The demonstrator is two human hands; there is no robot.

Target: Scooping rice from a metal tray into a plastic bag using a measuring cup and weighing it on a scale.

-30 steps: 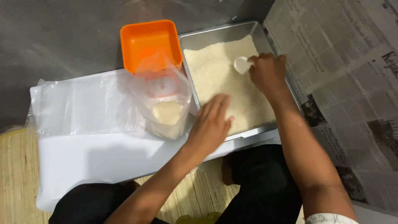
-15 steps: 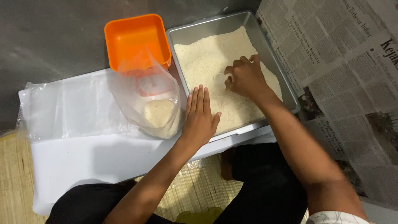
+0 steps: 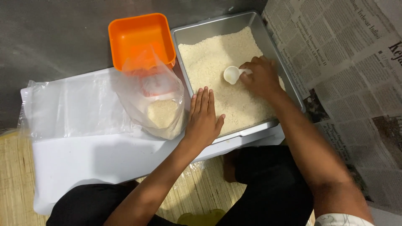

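The right hand [image 3: 261,77] has its grip clenched on a small white scoop [image 3: 233,74] in the rice of the metal tray [image 3: 289,79], while the left hand [image 3: 203,119] (grip released, fingers flat) rests at seven o'clock, beside a rice-filled plastic bag [image 3: 157,106].

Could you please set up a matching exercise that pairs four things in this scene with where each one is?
Things:
1. white scoop
2. orange tub
3. clear plastic bag
4. newspaper

Places:
A. spread to the right of the metal tray
B. in the right hand, over the rice
C. beside the left hand, partly filled with rice
D. against the tray's left side, at the top

Pairs: 1-B, 2-D, 3-C, 4-A
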